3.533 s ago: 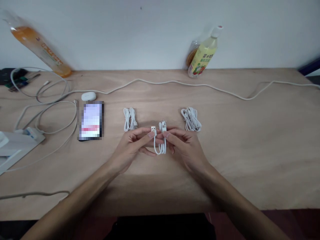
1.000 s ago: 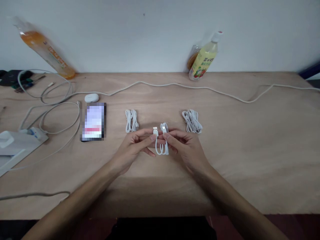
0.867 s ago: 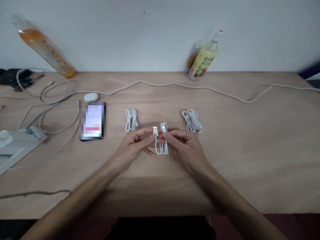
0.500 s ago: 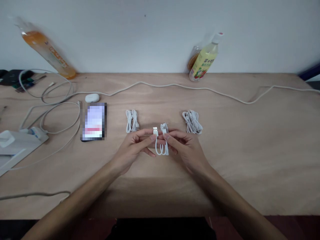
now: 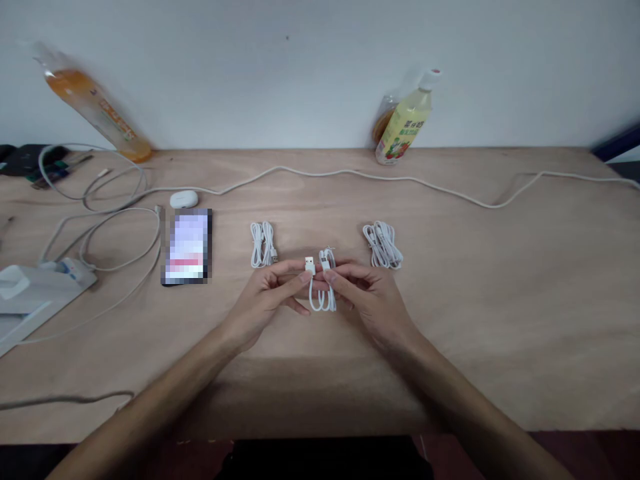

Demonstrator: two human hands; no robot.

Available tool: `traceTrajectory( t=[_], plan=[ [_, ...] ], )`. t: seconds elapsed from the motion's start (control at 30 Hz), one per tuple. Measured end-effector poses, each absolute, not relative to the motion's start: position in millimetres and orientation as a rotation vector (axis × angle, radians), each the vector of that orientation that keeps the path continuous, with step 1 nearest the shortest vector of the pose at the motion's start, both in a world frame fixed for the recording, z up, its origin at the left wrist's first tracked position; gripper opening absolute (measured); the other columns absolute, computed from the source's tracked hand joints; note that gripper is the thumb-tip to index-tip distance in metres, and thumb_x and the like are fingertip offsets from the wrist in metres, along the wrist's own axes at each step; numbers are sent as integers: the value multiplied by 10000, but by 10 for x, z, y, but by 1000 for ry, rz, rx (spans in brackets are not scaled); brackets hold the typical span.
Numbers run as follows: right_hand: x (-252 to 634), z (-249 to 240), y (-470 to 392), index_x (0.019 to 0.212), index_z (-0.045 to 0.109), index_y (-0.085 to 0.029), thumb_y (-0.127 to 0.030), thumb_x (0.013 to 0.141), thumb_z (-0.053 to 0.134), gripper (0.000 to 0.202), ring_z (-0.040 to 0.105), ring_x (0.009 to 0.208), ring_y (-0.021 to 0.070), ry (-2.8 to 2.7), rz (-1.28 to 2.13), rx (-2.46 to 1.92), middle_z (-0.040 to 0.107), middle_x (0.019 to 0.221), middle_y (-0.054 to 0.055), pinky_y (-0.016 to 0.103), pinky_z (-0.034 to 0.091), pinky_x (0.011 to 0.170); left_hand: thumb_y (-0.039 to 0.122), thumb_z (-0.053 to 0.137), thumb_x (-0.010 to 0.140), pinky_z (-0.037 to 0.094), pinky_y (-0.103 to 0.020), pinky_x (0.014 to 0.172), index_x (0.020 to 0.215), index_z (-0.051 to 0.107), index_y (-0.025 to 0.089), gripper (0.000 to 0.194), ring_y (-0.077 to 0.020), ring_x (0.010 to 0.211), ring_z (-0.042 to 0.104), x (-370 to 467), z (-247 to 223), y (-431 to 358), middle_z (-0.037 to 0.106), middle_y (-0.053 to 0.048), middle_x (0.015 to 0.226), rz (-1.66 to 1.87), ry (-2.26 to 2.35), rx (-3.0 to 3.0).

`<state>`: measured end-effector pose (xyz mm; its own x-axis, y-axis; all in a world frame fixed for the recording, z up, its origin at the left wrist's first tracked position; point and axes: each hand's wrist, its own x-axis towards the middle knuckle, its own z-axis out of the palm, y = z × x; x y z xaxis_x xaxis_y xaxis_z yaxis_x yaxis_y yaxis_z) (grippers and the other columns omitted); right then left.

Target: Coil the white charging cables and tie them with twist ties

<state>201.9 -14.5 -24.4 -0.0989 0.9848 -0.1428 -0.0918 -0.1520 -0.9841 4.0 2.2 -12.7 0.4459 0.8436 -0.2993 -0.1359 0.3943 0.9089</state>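
Observation:
A small white coiled cable point(image 5: 323, 300) is held between my two hands above the wooden table. My left hand point(image 5: 270, 293) pinches it just below its USB plug point(image 5: 309, 264), which points away from me. The other end's plug point(image 5: 325, 261) is pinched in my right hand point(image 5: 373, 293), beside the first plug and not touching it. Beyond my left hand lies a bundled white cable point(image 5: 263, 244) with a USB plug showing. Another white cable bundle point(image 5: 383, 245), thicker, lies beyond my right hand.
A phone point(image 5: 187, 247) and white earbud case point(image 5: 184, 199) lie left. Loose cables and a white power strip point(image 5: 45, 293) are farther left. An orange bottle point(image 5: 95, 110) and a yellow bottle point(image 5: 407, 123) stand by the wall. A long cable point(image 5: 345, 173) crosses the table.
The plug in my right hand has turned slightly, so its metal end shows more clearly. Both hands keep their hold on the cable. The view has shifted slightly.

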Motion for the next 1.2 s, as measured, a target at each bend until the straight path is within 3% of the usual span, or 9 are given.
traceTrajectory(
  t=[1.2],
  plan=[
    [2011, -270, -151, 905, 909, -316, -494, 882, 842, 191, 735, 882, 209, -1103, 1446, -1185, 825, 965, 43, 363, 580, 814, 405, 843, 921, 648, -279, 707, 1243, 803, 190, 389, -264, 979, 846, 46, -74, 27, 882, -122, 1090, 719, 911, 969]
  ],
)
